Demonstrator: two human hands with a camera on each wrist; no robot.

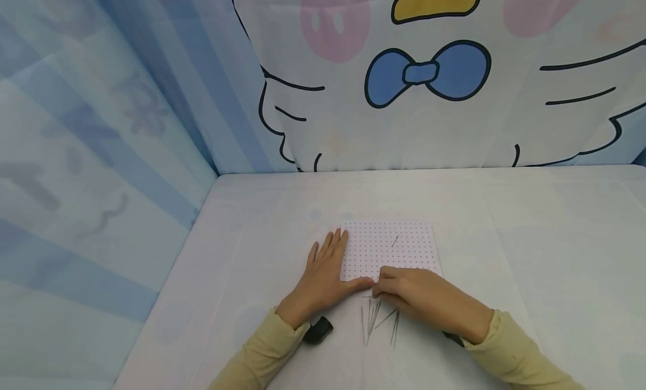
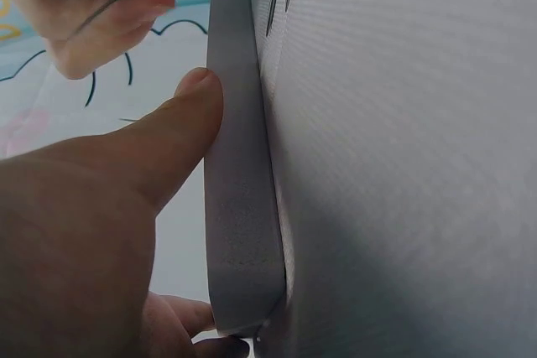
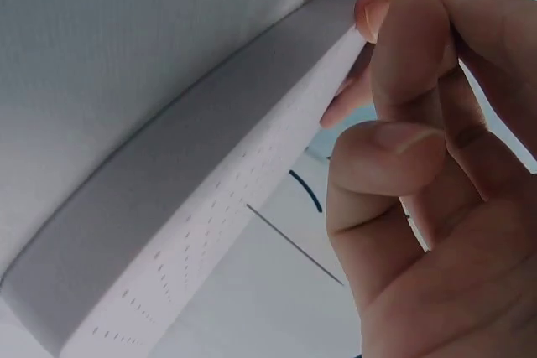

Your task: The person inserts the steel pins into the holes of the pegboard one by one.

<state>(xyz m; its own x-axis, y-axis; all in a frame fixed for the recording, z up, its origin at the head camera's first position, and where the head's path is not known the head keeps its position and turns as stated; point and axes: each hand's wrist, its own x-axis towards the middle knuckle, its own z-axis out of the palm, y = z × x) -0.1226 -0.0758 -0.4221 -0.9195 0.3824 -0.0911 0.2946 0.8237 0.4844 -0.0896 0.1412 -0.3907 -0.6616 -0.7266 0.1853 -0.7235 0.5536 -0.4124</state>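
A white board with rows of small holes (image 1: 388,244) lies flat on the table. My left hand (image 1: 325,278) rests against its left side with fingers straight, and the thumb (image 2: 189,119) lies along the front edge. Over the board's front edge, my right hand (image 1: 421,292) pinches a thin metal pin (image 2: 102,11) between thumb and fingertips; most of that pin is hidden by the fingers. Another pin (image 3: 294,242) stands upright in a hole toward the back right of the board. Several loose pins (image 1: 372,320) lie on the table in front, between my forearms.
The pale cloth-covered table (image 1: 545,255) extends around the board. A black wrist device (image 1: 318,330) sits at my left cuff. Behind the table hangs a curtain with a cartoon print (image 1: 429,132), and another curtain (image 1: 101,210) slopes down on the left.
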